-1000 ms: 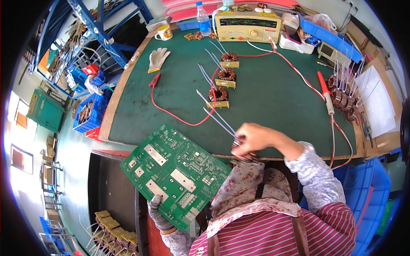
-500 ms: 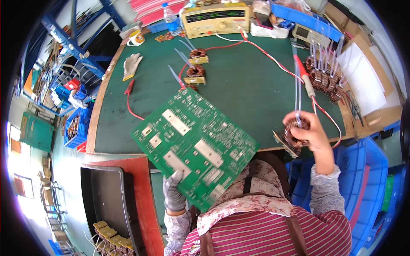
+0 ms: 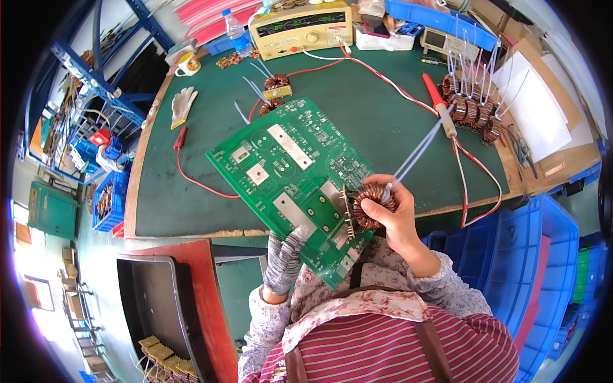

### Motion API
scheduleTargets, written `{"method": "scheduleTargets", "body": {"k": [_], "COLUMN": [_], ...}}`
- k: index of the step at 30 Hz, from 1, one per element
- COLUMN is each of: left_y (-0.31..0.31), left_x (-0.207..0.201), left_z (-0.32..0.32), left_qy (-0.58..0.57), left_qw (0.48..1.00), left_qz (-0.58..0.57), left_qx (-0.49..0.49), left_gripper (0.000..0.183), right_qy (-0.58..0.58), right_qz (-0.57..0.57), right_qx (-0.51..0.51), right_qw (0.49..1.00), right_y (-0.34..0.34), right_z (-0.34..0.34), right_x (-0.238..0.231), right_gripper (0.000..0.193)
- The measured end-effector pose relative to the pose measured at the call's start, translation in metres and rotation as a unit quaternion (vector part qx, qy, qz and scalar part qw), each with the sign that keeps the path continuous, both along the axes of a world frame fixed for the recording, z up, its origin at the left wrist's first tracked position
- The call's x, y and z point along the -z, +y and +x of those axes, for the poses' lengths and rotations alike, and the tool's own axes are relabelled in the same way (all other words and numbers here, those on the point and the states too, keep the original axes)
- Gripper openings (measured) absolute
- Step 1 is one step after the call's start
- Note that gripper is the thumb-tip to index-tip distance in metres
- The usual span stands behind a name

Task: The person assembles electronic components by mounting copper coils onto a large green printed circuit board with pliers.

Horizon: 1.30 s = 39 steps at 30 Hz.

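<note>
My left hand, in a grey glove, grips the lower left edge of a large green circuit board, its thumb on the face. The board is tilted above the table's near edge and carries pale rectangular patches. My bare right hand is closed around a copper-wound toroidal coil. The coil's pinned base faces the board's lower right part; whether the pins touch it I cannot tell. Two long pale leads rise from the coil to the upper right. More coils on yellowish bases stand behind the board, partly hidden by it.
A bench meter stands at the back, wired to a red probe and a red clip. Several upright coils crowd the right side. A glove, a mug and a bottle sit left. Below are a black tray and blue bins.
My right hand has brought the coil leftward to the circuit board, and its leads now slant. The board has turned and tipped in my left hand. The whole view has shifted slightly.
</note>
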State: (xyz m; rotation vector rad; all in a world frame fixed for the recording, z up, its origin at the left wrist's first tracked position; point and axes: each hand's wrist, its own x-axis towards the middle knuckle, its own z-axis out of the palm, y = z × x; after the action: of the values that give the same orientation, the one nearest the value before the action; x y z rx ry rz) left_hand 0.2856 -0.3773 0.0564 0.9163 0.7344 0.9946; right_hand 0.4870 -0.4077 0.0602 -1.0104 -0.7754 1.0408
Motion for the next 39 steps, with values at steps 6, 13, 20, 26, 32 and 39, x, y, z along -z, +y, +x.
{"method": "scheduleTargets", "body": {"k": [6, 13, 20, 26, 32, 39], "left_y": [-0.002, -0.007, -0.008, -0.011, -0.008, -0.015], "left_x": [0.004, -0.012, -0.007, -0.005, -0.005, -0.005], "left_z": [-0.003, 0.006, 0.006, 0.007, 0.006, 0.005], "left_qy": [0.023, 0.011, 0.013, 0.011, 0.033, 0.003], "left_qw": [1.000, 1.000, 0.999, 1.000, 0.999, 0.999], "left_qz": [0.009, 0.019, -0.037, -0.011, -0.014, 0.010], "left_qx": [-0.004, 0.016, 0.034, 0.026, 0.038, 0.033], "left_gripper": [0.027, 0.026, 0.038, 0.042, 0.045, 0.042], "right_qy": [-0.050, -0.358, -0.414, -0.393, -0.468, -0.359], "right_qz": [0.046, 0.084, 0.057, 0.075, 0.077, 0.047], "right_qx": [-0.021, 0.058, 0.037, -0.044, -0.002, -0.100], "right_qw": [0.997, 0.928, 0.908, 0.916, 0.880, 0.927], "right_y": [0.001, 0.000, 0.005, 0.005, 0.005, 0.010], "right_z": [-0.001, -0.027, -0.027, -0.018, -0.019, -0.009], "right_x": [0.000, -0.023, -0.037, -0.034, -0.036, -0.031], "right_gripper": [0.035, 0.039, 0.035, 0.037, 0.037, 0.038]}}
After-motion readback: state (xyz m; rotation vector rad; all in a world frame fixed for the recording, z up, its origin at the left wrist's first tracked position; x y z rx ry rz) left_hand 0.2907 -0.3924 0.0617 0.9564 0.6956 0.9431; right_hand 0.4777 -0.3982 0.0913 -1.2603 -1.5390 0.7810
